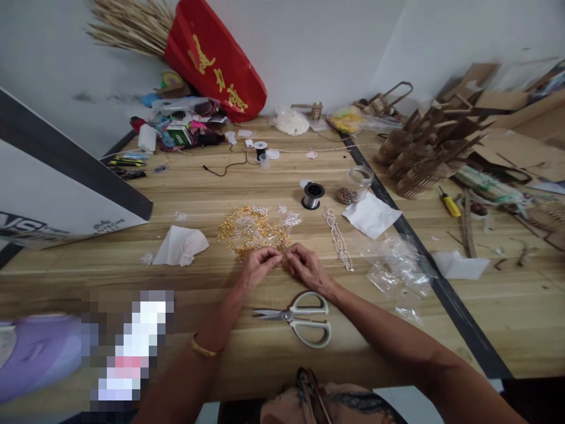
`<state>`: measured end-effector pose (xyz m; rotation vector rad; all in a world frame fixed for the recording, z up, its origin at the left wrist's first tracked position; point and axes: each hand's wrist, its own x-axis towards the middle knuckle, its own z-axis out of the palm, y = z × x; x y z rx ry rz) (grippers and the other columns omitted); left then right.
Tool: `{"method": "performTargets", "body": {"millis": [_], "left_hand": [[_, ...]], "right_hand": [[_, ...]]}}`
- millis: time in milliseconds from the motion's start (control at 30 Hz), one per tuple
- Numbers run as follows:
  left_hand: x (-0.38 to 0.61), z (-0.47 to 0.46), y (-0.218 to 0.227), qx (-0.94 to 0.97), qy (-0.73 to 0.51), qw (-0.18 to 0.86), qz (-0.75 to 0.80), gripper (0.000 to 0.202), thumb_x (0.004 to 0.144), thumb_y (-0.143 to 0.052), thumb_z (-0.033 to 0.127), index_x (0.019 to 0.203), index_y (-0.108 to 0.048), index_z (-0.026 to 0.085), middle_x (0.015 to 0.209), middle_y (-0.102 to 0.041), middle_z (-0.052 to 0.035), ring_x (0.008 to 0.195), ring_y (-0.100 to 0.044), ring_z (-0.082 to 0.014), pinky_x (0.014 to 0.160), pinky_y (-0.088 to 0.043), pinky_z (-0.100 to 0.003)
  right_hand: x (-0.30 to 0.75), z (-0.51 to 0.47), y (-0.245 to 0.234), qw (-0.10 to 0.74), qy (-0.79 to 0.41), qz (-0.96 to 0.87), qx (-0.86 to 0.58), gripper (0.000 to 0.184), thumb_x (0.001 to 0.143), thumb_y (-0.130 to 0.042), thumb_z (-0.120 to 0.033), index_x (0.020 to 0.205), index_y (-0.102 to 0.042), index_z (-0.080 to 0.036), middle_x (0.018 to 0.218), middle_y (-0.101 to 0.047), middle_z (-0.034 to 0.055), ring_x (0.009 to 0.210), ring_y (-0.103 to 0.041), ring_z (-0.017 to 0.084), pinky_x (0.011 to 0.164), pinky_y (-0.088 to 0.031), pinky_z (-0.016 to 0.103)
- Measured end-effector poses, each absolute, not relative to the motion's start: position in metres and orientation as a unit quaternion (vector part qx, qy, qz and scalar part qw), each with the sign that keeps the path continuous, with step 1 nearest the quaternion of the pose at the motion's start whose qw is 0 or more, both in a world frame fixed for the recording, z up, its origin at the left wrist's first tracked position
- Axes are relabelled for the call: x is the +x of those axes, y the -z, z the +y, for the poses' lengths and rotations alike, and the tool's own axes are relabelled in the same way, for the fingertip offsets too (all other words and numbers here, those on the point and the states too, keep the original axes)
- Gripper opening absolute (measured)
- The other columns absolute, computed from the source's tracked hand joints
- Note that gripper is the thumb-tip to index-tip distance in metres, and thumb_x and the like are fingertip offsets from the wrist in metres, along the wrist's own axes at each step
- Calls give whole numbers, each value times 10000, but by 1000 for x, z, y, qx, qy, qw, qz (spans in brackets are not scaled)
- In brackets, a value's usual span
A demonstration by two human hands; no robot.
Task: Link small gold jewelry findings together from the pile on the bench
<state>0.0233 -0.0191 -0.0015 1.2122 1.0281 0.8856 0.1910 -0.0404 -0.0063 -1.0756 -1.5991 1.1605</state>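
My left hand [261, 264] and my right hand [306, 266] meet at the front edge of a heap of gold and silver beaded strands [251, 227]. Both have thumb and forefinger pinched together, tip near tip. What lies between the fingertips is too small to make out; a bit of gold shows there. Below the hands lies a pair of scissors [289, 316] with pale grey handles, blades pointing left. Right of my right hand a silver chain [338, 240] is stretched out on the wooden table [185, 300]. A spool of thin wire [313, 195] stands behind.
A glass jar of beads [355, 184] and white paper [372, 214] lie right of the spool. Clear plastic bags [399, 268] are nearer. Woven baskets [415, 156] crowd the right back. At left are crumpled paper [180, 245], a large box [66, 182] and a blurred purple sleeve [48, 353].
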Motion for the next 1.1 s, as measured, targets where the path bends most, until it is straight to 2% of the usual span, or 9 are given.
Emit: {"method": "performTargets", "body": {"millis": [267,533,733,833,900,933,1033,1100], "left_hand": [[22,-23,3,484,-391,668,409,307,731,-661,426,749,-665,119,679,-644,-30,626,-564,-125,640,-460,-248],[20,-22,1,506,-380,653,416,246,641,-746,344,727,-666,127,627,-629,-6,592,-547,-108,601,-447,-225],[22,-22,-4,511,-373,657,411,262,619,-745,367,689,-658,130,592,-620,1,565,-543,-103,576,-452,-220],[22,-22,-5,506,-384,648,420,282,613,-753,381,680,-651,127,589,-619,2,558,-542,-97,571,-452,-216],[22,-21,-4,501,-394,639,430,304,607,-758,396,689,-649,125,596,-625,-2,561,-549,-100,574,-460,-222],[21,-21,-4,499,-398,636,434,315,603,-760,404,694,-648,125,599,-628,-4,563,-554,-103,576,-464,-227],[21,-21,-3,502,-397,627,444,325,609,-753,413,704,-645,122,605,-634,-7,569,-564,-106,584,-471,-233],[22,-22,-3,505,-394,624,447,312,615,-749,404,706,-644,124,606,-635,-5,572,-566,-106,589,-474,-234]], "right_hand": [[191,-42,6,416,-435,-661,-449,288,918,-423,-421,848,-516,-157,526,-436,-57,467,-379,80,456,-301,194],[193,-37,0,376,-380,-710,-459,271,907,-441,-390,824,-552,-158,523,-432,-56,493,-346,88,487,-284,206],[197,-34,-3,351,-359,-734,-457,242,914,-438,-351,838,-561,-158,571,-501,-38,522,-417,96,519,-324,209],[206,-35,-16,356,-313,-740,-476,198,913,-443,-315,939,-565,-161,687,-567,-3,561,-479,107,547,-365,222],[216,-42,-29,365,-268,-750,-482,214,894,-480,-294,1060,-540,-174,947,-597,62,632,-537,113,587,-407,240],[221,-48,-37,366,-249,-757,-481,227,888,-491,-285,1089,-533,-186,1014,-586,77,654,-550,118,591,-415,245],[234,-77,-57,299,-233,-806,-454,215,898,-482,-238,1099,-543,-192,867,-604,51,651,-553,133,601,-419,252],[236,-102,-64,206,-233,-844,-437,177,914,-467,-236,1044,-580,-197,807,-602,42,656,-549,140,611,-425,252]]}}
